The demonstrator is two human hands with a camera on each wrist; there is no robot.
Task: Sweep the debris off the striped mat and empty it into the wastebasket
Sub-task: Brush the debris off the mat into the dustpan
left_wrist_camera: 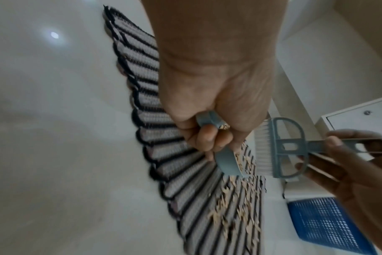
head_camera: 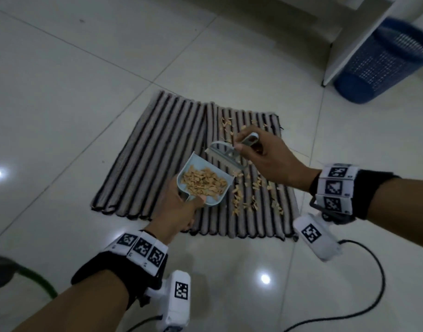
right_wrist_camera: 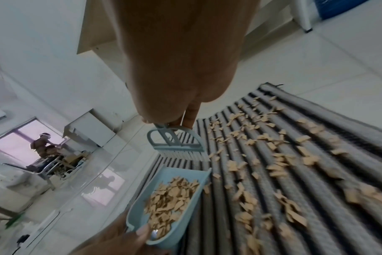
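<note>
A striped mat (head_camera: 157, 149) lies on the tiled floor with tan debris (head_camera: 251, 188) strewn over its right half. My left hand (head_camera: 179, 209) grips the handle of a light blue dustpan (head_camera: 200, 168) lifted above the mat and heaped with tan scraps (right_wrist_camera: 172, 195). My right hand (head_camera: 268, 159) holds a small blue brush (head_camera: 229, 153) by its handle just beyond the pan's mouth, bristles (left_wrist_camera: 263, 148) off the mat. The blue wastebasket (head_camera: 383, 61) stands at the far right.
A white cabinet panel (head_camera: 363, 37) stands on the floor just left of the wastebasket. Black cables (head_camera: 373, 271) run over the tiles at the lower right. A green hose (head_camera: 37, 279) curves in at the lower left. Far off in the right wrist view, a person (right_wrist_camera: 41, 143) stands by a window.
</note>
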